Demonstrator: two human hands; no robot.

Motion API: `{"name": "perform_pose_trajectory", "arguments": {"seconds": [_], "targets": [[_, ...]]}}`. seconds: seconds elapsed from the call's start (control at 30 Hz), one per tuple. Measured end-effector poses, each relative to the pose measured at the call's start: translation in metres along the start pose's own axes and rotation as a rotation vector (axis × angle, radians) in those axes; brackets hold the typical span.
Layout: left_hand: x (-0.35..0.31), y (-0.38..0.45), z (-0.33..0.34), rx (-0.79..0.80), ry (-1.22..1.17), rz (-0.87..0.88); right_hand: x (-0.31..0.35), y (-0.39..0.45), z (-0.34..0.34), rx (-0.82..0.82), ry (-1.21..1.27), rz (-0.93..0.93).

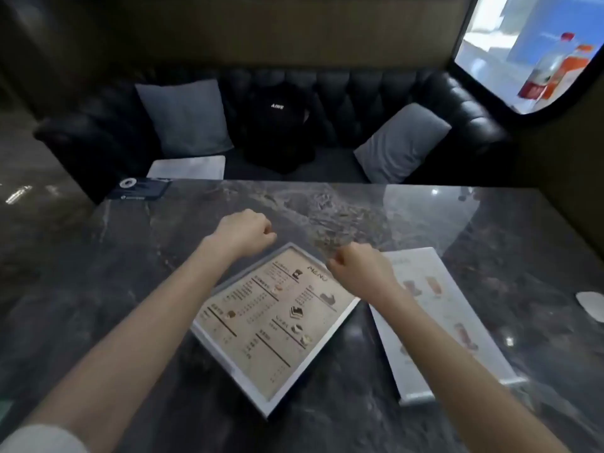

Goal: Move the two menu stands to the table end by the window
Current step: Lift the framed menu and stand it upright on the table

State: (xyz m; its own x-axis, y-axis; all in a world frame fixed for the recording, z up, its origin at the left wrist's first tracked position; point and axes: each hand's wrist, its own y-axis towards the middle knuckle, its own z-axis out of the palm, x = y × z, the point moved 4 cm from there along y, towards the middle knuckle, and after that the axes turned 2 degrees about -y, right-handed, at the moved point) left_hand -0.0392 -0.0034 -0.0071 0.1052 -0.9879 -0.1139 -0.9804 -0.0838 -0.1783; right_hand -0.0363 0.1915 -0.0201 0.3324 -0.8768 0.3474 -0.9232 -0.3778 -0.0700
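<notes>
A beige menu stand in a white frame lies tilted on the dark marble table, near the middle. To its right rests a tall white menu stand with drink pictures. My left hand hovers just past the beige menu's far left corner, fingers curled with nothing in them. Above that menu's far right corner is my right hand, also curled and empty. The window is at the far right.
A black sofa with two grey cushions and a black bag runs behind the table. A dark card lies at the table's far left corner, and a white object sits at the right edge. Bottles stand by the window.
</notes>
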Motion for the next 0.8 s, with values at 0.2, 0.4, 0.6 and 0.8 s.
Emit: {"name": "perform_pose_trajectory", "arguments": {"seconds": [0.2,0.4,0.6,0.8], "targets": [[0.021,-0.012,0.066,-0.096,0.059,-0.028,-0.011,-0.028,0.069,-0.095,0.056,0.177],[0.044,-0.028,0.119,-0.026,0.021,-0.130,-0.026,-0.053,0.118,-0.168,0.150,0.117],[0.057,-0.033,0.135,0.069,-0.116,-0.260,-0.038,-0.071,0.136,-0.170,0.522,0.243],[0.064,-0.029,0.122,0.121,-0.254,-0.371,-0.040,-0.077,0.149,-0.129,1.148,0.629]]}}
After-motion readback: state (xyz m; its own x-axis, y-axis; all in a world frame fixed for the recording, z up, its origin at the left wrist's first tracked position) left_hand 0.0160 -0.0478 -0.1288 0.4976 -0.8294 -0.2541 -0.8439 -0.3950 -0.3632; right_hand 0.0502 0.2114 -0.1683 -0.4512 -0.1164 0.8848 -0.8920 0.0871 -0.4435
